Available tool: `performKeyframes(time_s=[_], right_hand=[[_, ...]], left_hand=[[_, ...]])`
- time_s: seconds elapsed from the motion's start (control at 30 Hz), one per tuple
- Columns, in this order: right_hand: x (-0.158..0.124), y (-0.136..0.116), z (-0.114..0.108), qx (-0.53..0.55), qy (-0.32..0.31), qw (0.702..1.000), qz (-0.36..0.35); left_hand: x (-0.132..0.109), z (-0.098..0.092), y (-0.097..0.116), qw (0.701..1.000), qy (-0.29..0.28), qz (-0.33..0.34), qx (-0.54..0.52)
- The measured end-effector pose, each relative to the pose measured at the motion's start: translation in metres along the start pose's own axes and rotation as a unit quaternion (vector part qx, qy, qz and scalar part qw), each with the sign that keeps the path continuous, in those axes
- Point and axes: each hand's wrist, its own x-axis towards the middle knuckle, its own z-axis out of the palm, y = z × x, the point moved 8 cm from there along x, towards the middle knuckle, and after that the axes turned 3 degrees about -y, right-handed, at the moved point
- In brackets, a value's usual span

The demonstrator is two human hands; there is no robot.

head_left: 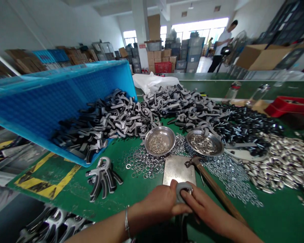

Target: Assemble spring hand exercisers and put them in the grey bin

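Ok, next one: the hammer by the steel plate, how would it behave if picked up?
The hammer will probably feel head-heavy, with its metal head at one end of a slim wooden handle. It should be stiff and sturdy, though the smooth-looking handle may slip slightly.

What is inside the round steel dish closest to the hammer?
The steel dish holds a heap of small silvery metal pieces, and a grey plastic part rests at its rim. The heap covers the dish's floor, so anything beneath cannot be seen.
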Motion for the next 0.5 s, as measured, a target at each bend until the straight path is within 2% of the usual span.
performKeyframes(time_s=[0.1, 0.17, 0.23, 0.3, 0.37, 0.43, 0.5], right_hand=[[0.031, 0.014, -0.025, -0.171, 0.037, 0.984, -0.02], [0.052, 0.023, -0.06, -0.278, 0.088, 0.956, -0.027], [0.069, 0.035, -0.104, -0.322, 0.132, 0.937, -0.016], [0.081, 0.051, -0.145, -0.347, 0.162, 0.924, 0.011], [0.092, 0.068, -0.175, -0.368, 0.175, 0.912, 0.042], [0.102, 0.083, -0.19, -0.381, 0.176, 0.905, 0.066], [0.113, 0.093, -0.194, -0.387, 0.173, 0.902, 0.082]], left_hand=[[0.035, -0.01, -0.02, 0.998, 0.049, -0.014, -0.045], [0.059, -0.021, -0.031, 0.994, 0.097, -0.019, -0.035], [0.078, -0.034, -0.031, 0.991, 0.132, -0.009, 0.015], [0.097, -0.049, -0.02, 0.987, 0.134, 0.017, 0.088], [0.119, -0.066, -0.002, 0.981, 0.123, 0.04, 0.144], [0.148, -0.084, 0.016, 0.978, 0.122, 0.061, 0.159], [0.183, -0.098, 0.033, 0.975, 0.121, 0.083, 0.166]])
